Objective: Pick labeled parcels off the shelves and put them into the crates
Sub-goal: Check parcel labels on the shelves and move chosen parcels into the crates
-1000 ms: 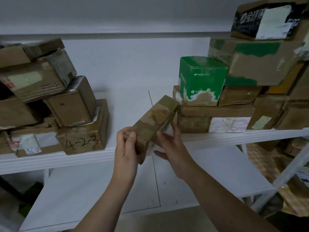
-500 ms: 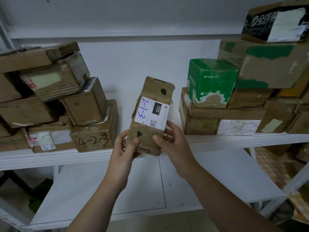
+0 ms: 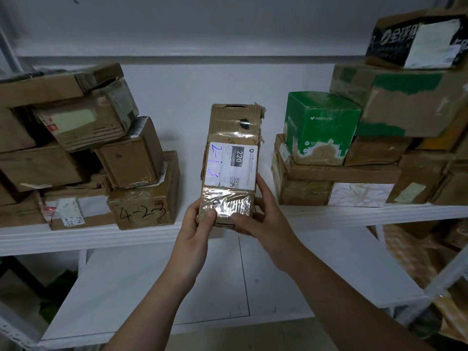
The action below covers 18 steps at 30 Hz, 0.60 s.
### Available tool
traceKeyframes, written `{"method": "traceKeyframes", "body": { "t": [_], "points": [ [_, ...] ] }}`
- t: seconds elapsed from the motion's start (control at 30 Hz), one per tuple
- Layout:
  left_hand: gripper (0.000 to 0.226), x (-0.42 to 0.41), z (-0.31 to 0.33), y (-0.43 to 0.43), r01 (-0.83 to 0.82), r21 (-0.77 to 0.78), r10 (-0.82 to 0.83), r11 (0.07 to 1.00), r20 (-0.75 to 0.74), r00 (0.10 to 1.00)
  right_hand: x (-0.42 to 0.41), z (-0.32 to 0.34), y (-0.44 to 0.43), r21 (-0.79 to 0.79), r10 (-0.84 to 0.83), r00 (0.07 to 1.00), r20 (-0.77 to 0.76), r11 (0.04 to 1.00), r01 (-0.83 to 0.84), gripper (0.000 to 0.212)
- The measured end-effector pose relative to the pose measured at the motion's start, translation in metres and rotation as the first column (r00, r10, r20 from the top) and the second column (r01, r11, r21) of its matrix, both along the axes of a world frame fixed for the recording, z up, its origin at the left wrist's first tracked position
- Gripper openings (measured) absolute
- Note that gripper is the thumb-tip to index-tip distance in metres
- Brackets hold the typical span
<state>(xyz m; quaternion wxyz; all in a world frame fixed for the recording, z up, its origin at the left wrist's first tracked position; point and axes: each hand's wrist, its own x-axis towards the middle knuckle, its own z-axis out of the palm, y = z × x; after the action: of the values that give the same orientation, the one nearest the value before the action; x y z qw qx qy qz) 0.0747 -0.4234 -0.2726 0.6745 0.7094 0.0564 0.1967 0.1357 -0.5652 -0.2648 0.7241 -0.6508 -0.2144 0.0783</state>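
Note:
A tall narrow cardboard parcel (image 3: pixel 234 138) stands upright in front of the white shelf (image 3: pixel 88 235). Its white label faces me, with "2-1-3" in blue pen, "220" and a QR code. My left hand (image 3: pixel 196 228) grips the parcel's lower left corner, thumb on the taped front. My right hand (image 3: pixel 263 219) holds the lower right side, fingers curled round its edge and thumb across the bottom front. No crate is in view.
Brown boxes are stacked on the shelf at left, one marked "4-2-3" (image 3: pixel 144 211). At right stand a green box (image 3: pixel 320 127) and a pile of larger cartons (image 3: pixel 395 102). A lower white shelf (image 3: pixel 152 300) lies beneath my arms.
The parcel went from lying tilted with its plain side showing to upright with its label squarely facing me. Both hands stayed on its lower end.

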Motion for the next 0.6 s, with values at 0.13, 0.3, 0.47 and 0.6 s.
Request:
{"method": "traceKeyframes", "body": {
  "t": [0.13,0.3,0.47,0.6],
  "points": [
    [0.028,0.005,-0.001,0.008,-0.169,0.212,0.16,0.963,0.058,0.985,-0.001,0.004,0.013,-0.051,-0.005,0.991,0.132,0.999,0.012,0.058],
    [0.054,0.006,0.004,0.033,-0.217,0.52,0.114,0.826,0.223,0.968,0.004,0.002,0.039,-0.141,-0.222,0.933,0.282,0.953,0.269,0.045],
    [0.039,0.014,0.003,0.057,-0.333,0.914,0.142,0.233,0.307,0.941,0.015,0.003,0.058,-0.216,-0.225,0.929,0.294,0.931,0.294,0.036],
    [0.032,0.023,-0.003,0.075,-0.364,0.93,0.212,0.056,0.345,0.914,0.022,-0.012,0.072,-0.43,-0.06,0.943,0.328,0.879,0.206,0.035]
  ]
}}
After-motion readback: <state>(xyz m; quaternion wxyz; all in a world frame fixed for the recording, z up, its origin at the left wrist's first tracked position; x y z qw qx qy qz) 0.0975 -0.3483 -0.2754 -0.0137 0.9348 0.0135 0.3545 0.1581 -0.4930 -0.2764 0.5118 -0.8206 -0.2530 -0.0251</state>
